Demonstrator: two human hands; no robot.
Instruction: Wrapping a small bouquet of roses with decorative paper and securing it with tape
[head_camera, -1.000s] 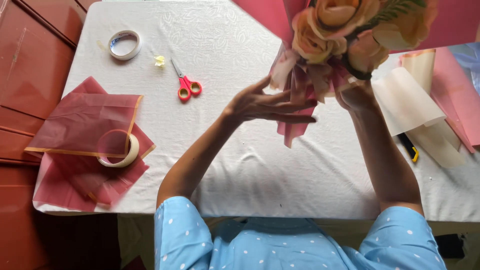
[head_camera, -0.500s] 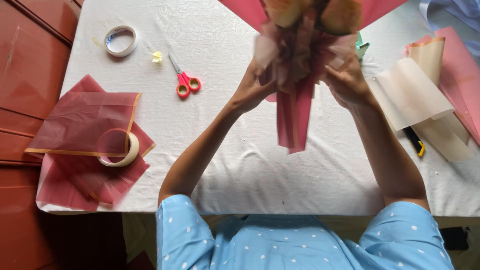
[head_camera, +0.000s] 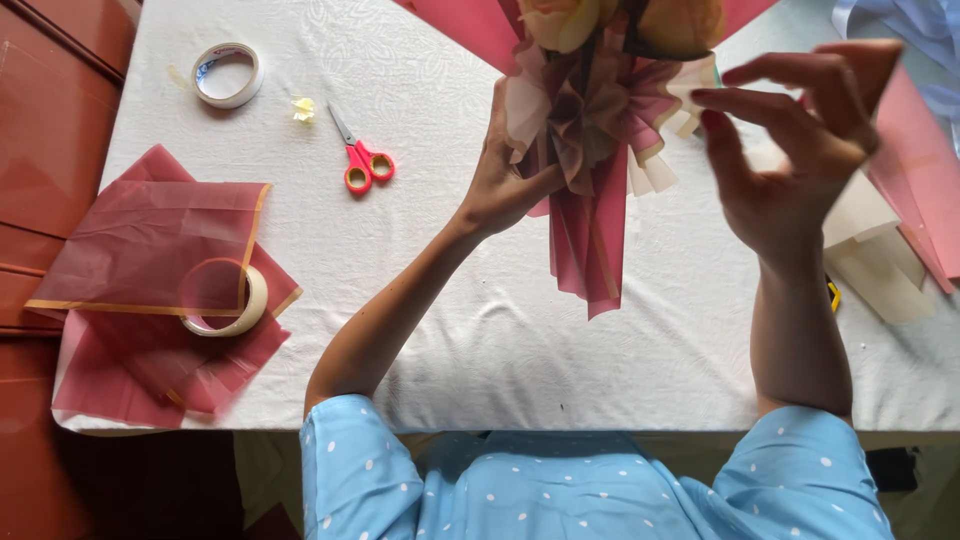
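Left hand (head_camera: 505, 180) grips the pink-wrapped bouquet (head_camera: 595, 150) at its gathered neck, held above the white table (head_camera: 500, 330). Right hand (head_camera: 800, 140) hovers just beside it, fingers spread, empty. Scissors (head_camera: 362, 160) lie well left.

Soft even daylight, faint shadows on the white tablecloth (head_camera: 500, 350), mostly sharp, slight wide-angle edge bending

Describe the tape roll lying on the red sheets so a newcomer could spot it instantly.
Start at the white table and go to its left edge, where dark red sheets lie stacked. The tape roll rests on them, toward their right side. Unlike the roll near the scissors, it lies on red paper.
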